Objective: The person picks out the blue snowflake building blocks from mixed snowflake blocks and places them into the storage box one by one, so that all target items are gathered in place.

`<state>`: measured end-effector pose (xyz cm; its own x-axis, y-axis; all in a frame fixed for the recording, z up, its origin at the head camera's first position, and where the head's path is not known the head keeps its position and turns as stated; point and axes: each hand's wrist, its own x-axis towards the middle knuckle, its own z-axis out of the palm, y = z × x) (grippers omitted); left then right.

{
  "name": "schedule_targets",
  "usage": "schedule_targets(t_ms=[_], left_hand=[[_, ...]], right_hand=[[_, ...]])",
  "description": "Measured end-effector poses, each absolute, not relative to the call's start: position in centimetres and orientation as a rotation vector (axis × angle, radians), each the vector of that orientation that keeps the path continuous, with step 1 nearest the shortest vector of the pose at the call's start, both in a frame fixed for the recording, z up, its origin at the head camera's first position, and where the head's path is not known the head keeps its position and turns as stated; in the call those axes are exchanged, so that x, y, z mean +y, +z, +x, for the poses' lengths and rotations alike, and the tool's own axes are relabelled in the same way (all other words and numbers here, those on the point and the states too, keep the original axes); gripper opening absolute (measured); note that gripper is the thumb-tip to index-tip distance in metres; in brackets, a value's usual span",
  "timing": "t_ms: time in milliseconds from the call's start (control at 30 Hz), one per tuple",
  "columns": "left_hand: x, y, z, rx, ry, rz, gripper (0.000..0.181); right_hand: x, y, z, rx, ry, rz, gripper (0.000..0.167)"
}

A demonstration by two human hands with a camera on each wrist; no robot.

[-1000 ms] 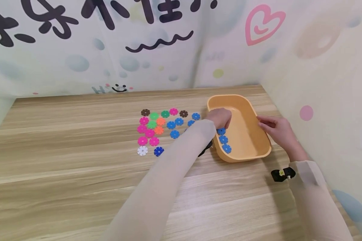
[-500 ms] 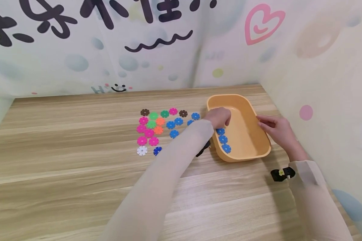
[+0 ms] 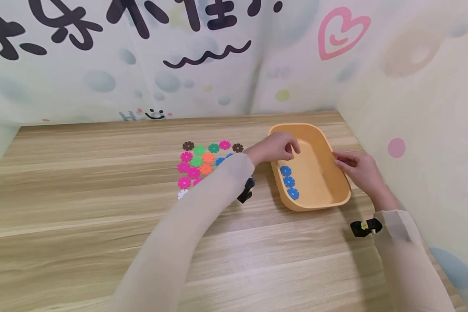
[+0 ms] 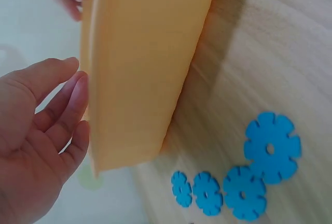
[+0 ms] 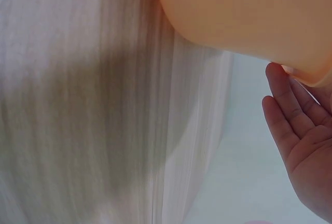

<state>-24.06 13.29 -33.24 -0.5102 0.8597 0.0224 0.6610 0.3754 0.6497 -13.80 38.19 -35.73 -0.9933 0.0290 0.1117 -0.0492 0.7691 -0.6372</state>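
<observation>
My left hand [image 3: 274, 147] hovers over the left rim of an orange-yellow plastic basin [image 3: 320, 173]. Its fingers are loosely bent, and nothing shows between them in the left wrist view. Three blue notched snowflake discs [image 3: 289, 181] lie in a row inside the basin along its left wall. The right hand [image 3: 359, 171] pinches the basin's right rim between thumb and fingers; from the right wrist, its fingers [image 5: 282, 92] touch the rim from outside. Blue snowflake discs [image 4: 272, 148] lie on the table left of the basin, partly hidden by my left arm in the head view.
Flat on the wooden table [image 3: 82, 186] lie more snowflake discs: pink ones [image 3: 193, 172], green ones [image 3: 199, 150], orange ones [image 3: 206, 169], brown ones [image 3: 188, 146] and a white one [image 3: 182, 193]. A printed wall [image 3: 218, 86] stands behind, another close on the right.
My left hand has risen from inside the basin and drawn back leftward over its rim, uncovering more of the topmost blue disc. The right hand and basin stay where they were.
</observation>
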Motion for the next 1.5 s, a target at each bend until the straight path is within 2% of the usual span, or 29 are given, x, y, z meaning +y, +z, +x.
schedule_targets(t_ms=[367, 767, 1167, 1500], left_hand=[[8.6, -33.6, -23.0, 2.315, 0.963, 1.228, 0.017], [4.0, -36.4, -22.3, 2.224, 0.908, 1.016, 0.023], [3.8, -37.7, -21.5, 2.309, 0.801, 0.986, 0.031], [4.0, -37.8, -21.9, 2.304, 0.752, 1.017, 0.027]], right_hand=[[38.2, -35.9, -13.7, -2.820, 1.029, 0.049, 0.031], [38.2, -35.8, -13.7, -2.815, 1.053, 0.077, 0.031], [38.1, -35.9, -13.7, -2.821, 1.028, 0.041, 0.031], [38.2, -35.9, -13.7, -2.815, 1.033, 0.044, 0.031]])
